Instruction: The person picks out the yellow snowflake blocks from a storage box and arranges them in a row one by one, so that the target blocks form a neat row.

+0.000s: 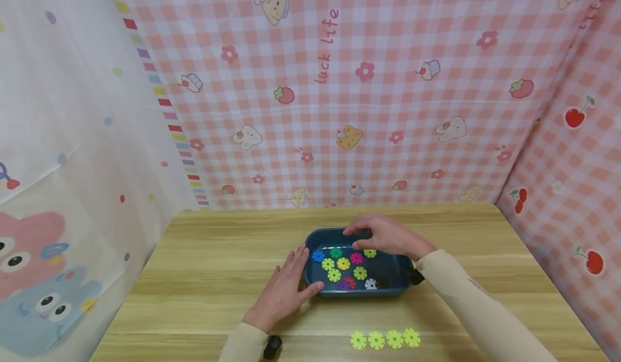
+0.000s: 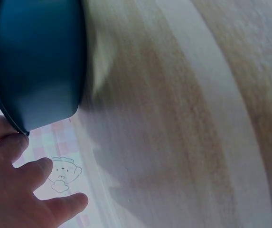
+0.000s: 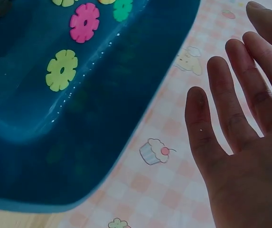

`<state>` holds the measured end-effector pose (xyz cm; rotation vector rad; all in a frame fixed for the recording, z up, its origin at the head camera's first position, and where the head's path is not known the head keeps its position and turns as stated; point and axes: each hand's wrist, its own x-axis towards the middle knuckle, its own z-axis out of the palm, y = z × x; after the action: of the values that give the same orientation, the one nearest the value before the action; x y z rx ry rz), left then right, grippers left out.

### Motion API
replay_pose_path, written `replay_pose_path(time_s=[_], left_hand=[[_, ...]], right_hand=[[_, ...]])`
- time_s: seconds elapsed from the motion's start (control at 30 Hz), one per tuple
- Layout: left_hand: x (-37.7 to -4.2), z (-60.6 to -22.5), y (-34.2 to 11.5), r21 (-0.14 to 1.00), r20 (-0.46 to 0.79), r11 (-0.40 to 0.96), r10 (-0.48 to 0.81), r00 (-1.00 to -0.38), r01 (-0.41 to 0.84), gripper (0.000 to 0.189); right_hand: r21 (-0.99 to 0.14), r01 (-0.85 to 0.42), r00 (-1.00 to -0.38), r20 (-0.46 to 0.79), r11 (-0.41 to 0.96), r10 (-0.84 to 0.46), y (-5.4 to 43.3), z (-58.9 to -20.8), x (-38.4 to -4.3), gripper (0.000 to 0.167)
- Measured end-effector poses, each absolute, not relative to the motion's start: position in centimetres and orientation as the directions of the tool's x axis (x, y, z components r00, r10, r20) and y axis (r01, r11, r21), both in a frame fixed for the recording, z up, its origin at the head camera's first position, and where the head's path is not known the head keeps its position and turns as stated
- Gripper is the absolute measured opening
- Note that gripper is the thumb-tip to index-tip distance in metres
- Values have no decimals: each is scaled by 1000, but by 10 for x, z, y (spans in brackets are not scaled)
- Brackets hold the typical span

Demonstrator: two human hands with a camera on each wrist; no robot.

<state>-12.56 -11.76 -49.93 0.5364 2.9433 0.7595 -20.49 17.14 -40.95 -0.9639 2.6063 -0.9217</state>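
A dark blue plastic basin (image 1: pixel 393 270) stands on the table with several notched plastic snowflake discs (image 1: pixel 343 264) lying loose in it, yellow, green, pink, blue, purple, red and white. At its left end my left hand (image 1: pixel 286 284) touches the rim, fingers spread and thumb at the front left corner. In the left wrist view, the fingertips meet the basin's edge (image 2: pixel 24 130). Over the back right part of the basin hovers my right hand (image 1: pixel 383 236). The right wrist view shows its fingers (image 3: pixel 230 99) apart with nothing between them; a yellow disc (image 3: pixel 62 70) and a pink one lie below.
In front of the basin, several yellow-green discs (image 1: pixel 376 340) form a straight row on the wooden table (image 1: pixel 223 275). Black wrist cameras (image 1: pixel 273 347) sit at both sleeves. A pink checked cloth (image 1: pixel 368 108) hangs behind the table, with printed cloths at both sides.
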Motion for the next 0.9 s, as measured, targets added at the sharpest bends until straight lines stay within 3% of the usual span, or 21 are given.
replay_pose_path(time_s=[0.47, 0.9], left_hand=[[-125, -499, -118, 474, 33, 818, 353, -935, 326, 89], [-123, -499, -119, 483, 31, 813, 354, -935, 324, 88]], right_hand=[[-616, -481, -755, -70, 623, -652, 158, -438, -228, 32], [-623, -501, -687, -136, 601, -714, 148, -461, -235, 34]])
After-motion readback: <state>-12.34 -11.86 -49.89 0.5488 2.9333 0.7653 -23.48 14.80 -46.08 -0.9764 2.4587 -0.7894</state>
